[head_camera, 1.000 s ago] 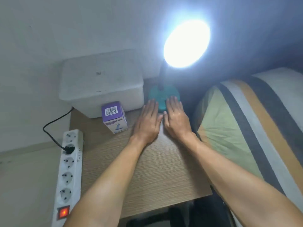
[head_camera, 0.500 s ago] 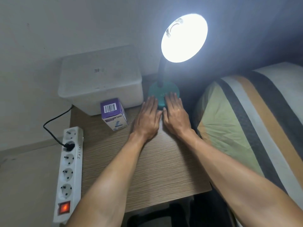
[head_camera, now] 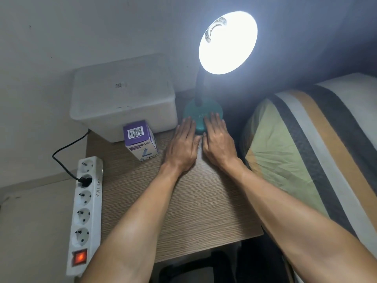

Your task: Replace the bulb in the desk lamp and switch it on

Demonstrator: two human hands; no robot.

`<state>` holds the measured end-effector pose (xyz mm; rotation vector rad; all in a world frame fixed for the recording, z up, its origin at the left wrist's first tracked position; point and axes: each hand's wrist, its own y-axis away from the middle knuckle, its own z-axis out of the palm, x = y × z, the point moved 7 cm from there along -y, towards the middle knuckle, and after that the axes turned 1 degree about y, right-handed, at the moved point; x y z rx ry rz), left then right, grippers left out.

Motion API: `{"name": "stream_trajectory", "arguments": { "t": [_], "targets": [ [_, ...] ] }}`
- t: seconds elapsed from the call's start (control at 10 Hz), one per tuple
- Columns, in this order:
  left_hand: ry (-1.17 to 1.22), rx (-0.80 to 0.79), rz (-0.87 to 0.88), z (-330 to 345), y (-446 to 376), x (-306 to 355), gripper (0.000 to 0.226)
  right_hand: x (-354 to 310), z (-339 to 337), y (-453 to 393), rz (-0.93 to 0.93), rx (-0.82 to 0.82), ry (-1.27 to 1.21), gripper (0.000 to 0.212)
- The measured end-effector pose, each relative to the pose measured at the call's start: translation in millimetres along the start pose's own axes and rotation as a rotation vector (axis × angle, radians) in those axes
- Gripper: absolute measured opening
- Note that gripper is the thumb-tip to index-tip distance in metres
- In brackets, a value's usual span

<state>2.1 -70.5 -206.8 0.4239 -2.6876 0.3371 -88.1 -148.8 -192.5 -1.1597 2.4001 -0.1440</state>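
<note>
- The left hand [head_camera: 182, 149] lies flat and open, palm down on the table [head_camera: 183, 211], fingers stretched so their tips touch the front edge of the lamp's base [head_camera: 201, 114].
- The right hand [head_camera: 218, 145] lies the same way just beside it, open and flat, holding nothing, fingertips resting on the base.
- The desk lamp stands at the back of the table; its base is a round teal disc, a dark curved neck rises from it, and the round shade [head_camera: 228, 42] glows bright white, so the bulb inside is lost in glare.
- Left of the hands stands a small purple and white cardboard box [head_camera: 140, 139], barcode on top, tilted a little.
- Behind it sits a white plastic bin [head_camera: 122, 99] with rounded corners, touching the wall.
- The table is pale wood grain with fine horizontal lines.
- A white power strip [head_camera: 84, 213] lies along the left edge, one black plug inserted, its red switch lit.
- A striped pillow [head_camera: 306, 152] lies to the right.
</note>
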Motion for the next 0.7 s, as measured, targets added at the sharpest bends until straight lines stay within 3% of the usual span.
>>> {"name": "stream_trajectory", "arguments": {
  "t": [0.3, 0.5, 0.7],
  "targets": [
    [-0.020, 0.066, 0.042, -5.8, 4.1, 5.6, 0.059, 2.1, 4.5, 1.4, 0.017, -0.042, 0.048, 0.060],
    [-0.048, -0.010, -0.010, -6.2, 12.0, 5.1, 0.064, 1.2, 1.0, -0.1, 0.023, -0.042, 0.053, 0.055],
    [-0.021, -0.189, -0.024, -22.4, 83.2, 35.0, 0.068, -1.9, -0.6, -0.1, 0.022, -0.127, 0.108, 0.064]
  ]
}}
